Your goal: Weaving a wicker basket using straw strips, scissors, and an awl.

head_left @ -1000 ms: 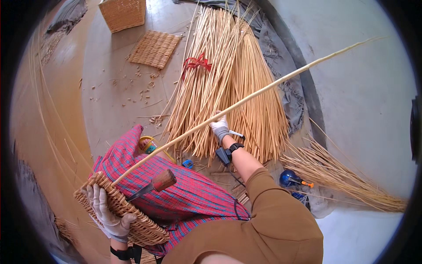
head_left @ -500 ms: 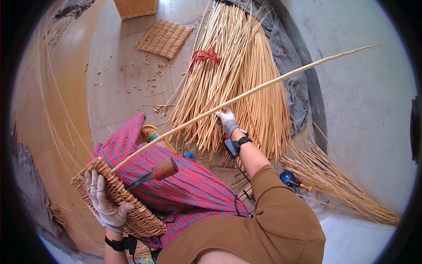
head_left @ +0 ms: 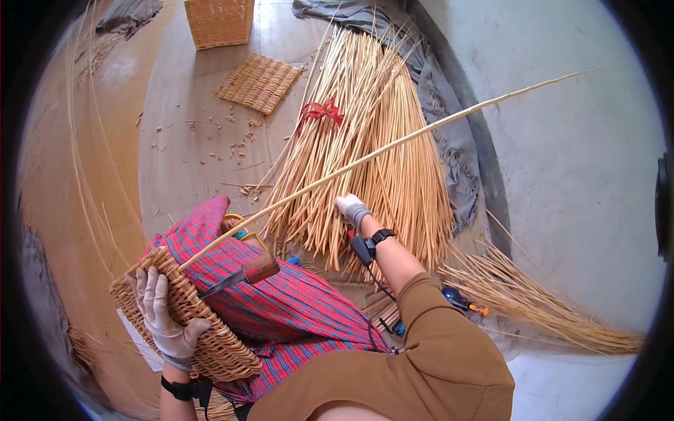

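Basketwork (head_left: 217, 347) leans against your checked skirt (head_left: 295, 302), its side gripped by your gloved left hand (head_left: 170, 328), a knife (head_left: 258, 269) at its edge. From there a long rod (head_left: 386, 149) slants up past your right hand (head_left: 350, 205), which is at the bundle of sticks (head_left: 407, 193); I cannot tell whether it holds any. Grey cloth (head_left: 461, 172) borders the bundle's right; leftward, floor (head_left: 168, 168) opens toward a woven panel (head_left: 260, 83) and wicker box (head_left: 219, 24)
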{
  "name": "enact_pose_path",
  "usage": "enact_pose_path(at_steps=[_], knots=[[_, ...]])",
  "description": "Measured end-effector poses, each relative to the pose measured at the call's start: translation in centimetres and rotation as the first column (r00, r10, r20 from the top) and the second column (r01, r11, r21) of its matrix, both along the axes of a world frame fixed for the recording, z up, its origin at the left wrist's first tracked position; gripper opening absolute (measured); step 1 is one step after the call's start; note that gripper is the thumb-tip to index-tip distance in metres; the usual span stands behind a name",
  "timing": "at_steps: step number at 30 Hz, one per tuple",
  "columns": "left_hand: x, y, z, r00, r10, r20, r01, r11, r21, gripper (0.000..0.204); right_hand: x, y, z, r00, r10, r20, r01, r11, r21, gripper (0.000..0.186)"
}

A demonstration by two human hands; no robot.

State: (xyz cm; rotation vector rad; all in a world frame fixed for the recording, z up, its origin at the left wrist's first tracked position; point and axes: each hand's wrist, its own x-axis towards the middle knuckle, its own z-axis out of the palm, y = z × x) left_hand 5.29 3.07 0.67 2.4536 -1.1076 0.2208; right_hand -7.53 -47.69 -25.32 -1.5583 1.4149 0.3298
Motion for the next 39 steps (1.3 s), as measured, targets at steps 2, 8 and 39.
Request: enact_pose_path(at_steps=[2, 8, 39], knots=[[0.1, -0.9, -0.2, 1.0, -0.028, -0.002, 0.028, 0.999, -0.03, 0.107, -2.0, -2.9, -0.7, 0.888, 0.453, -0.075, -0.459, 0.877, -0.139, 0.028], [-0.1, -0.8, 0.1, 1.0, -0.01, -0.023, 0.009, 0.999, -0.033, 0.105, -2.1, -2.3, 4.8, 0.932, 0.357, 0.058, -0.361, 0.915, 0.177, 0.041], [0.1, -0.7, 0.2, 0.999, 0.019, -0.035, -0.023, 0.989, -0.143, 0.098, 0.6, 14.2, 30.2, 0.241, 0.12, 0.963, -0.501, 0.865, 0.017, 0.033]])
